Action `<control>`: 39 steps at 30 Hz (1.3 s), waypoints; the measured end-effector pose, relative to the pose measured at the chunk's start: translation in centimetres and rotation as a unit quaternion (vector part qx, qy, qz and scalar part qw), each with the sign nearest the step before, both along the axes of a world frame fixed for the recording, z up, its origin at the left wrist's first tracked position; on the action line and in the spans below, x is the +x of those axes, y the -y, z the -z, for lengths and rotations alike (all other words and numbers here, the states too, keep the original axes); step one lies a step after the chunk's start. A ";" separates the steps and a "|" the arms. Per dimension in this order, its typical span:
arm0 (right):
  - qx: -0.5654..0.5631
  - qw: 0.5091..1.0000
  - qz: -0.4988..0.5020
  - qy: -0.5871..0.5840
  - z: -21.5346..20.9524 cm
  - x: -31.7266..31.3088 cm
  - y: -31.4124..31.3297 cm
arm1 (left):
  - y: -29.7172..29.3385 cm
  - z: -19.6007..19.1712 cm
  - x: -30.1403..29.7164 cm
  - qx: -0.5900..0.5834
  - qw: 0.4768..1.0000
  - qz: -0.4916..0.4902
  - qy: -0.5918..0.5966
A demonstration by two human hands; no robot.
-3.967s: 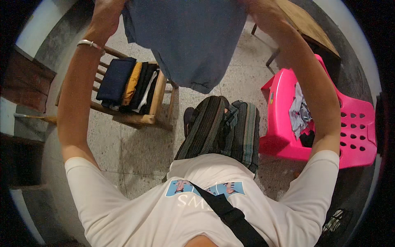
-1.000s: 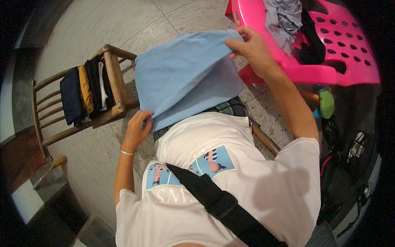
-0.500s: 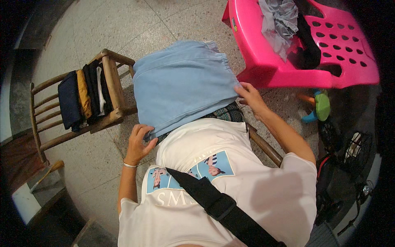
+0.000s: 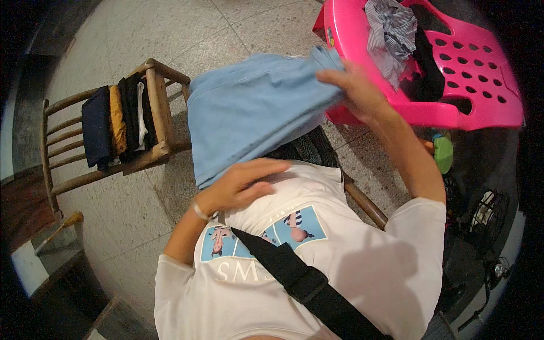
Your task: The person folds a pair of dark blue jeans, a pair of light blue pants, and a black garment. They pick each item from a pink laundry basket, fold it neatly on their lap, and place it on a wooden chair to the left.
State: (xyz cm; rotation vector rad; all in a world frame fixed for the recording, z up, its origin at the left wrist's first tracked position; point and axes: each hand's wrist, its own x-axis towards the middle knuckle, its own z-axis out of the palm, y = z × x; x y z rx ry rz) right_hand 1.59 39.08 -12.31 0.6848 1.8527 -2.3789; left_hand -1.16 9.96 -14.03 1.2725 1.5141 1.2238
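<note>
White shirt, black strap, bracelet

The pale blue, plain cloth garment lies folded in layers across the person's lap, a seam crossing its upper part. Its right end is raised and bunched into creases, while the left part spreads flatter, its lower edge slanting.
</note>
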 end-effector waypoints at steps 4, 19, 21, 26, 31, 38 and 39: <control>0.064 0.987 -0.071 -0.129 -7.2 -5.0 5.0 | -5.6 1.1 0.8 0.052 0.994 -0.020 -0.098; 0.142 0.988 -0.052 0.026 3.0 -2.6 0.8 | 10.7 17.2 -4.1 -0.295 0.806 -0.455 -0.237; 0.044 0.994 -0.058 0.078 11.6 -0.4 -1.1 | 9.7 18.6 -4.1 -0.292 0.809 -0.453 -0.237; -0.006 1.000 0.014 -0.005 7.9 -0.1 0.2 | 10.6 19.2 -3.7 -0.295 0.801 -0.466 -0.233; -0.012 0.999 0.044 -0.006 8.4 0.6 -1.4 | 10.7 19.3 -3.0 -0.290 0.803 -0.463 -0.238; 0.046 0.998 0.023 0.035 10.5 1.2 -1.3 | 9.5 13.0 1.5 -0.244 0.823 -0.416 -0.300; 0.030 0.999 0.043 0.000 9.7 1.0 -1.2 | 9.8 12.9 2.3 -0.219 0.816 -0.413 -0.341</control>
